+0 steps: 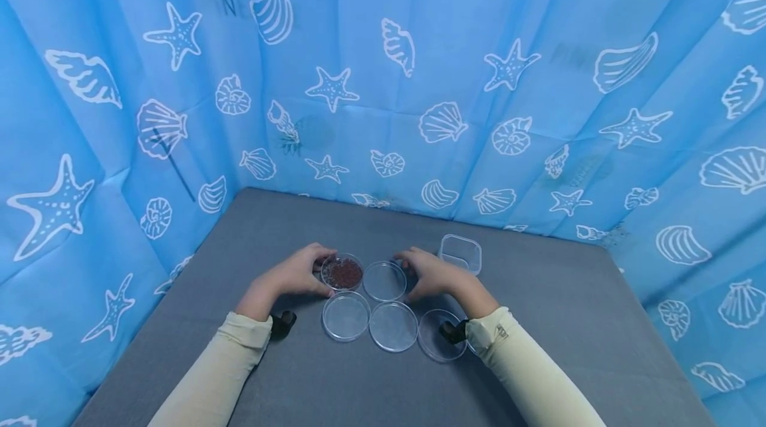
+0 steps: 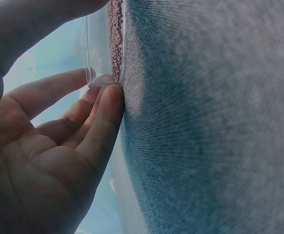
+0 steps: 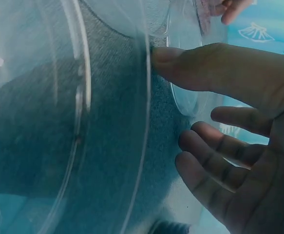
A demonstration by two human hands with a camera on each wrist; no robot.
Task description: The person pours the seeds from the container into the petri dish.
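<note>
You reach forward over the grey table (image 1: 538, 320), left hand (image 1: 296, 271) and right hand (image 1: 435, 275) curved inward, thumbs on the near side. The dish of reddish grains (image 1: 342, 273) sits between your left thumb and fingers, which pinch its edge. Just beside it lies a clear dish (image 1: 385, 281), near your right fingers; these stand parted, contact hard to tell

Soft, even light fell on the curtain (image 1: 359, 81); I noted shadow beneath the right sleeve (image 1: 532, 374). Wrist views were dimmer: left hand (image 2: 44, 161) shaded, counter (image 2: 249, 117) blurred rightward, nearest dish (image 3: 86, 83) unfocused, rim glinting.
</note>
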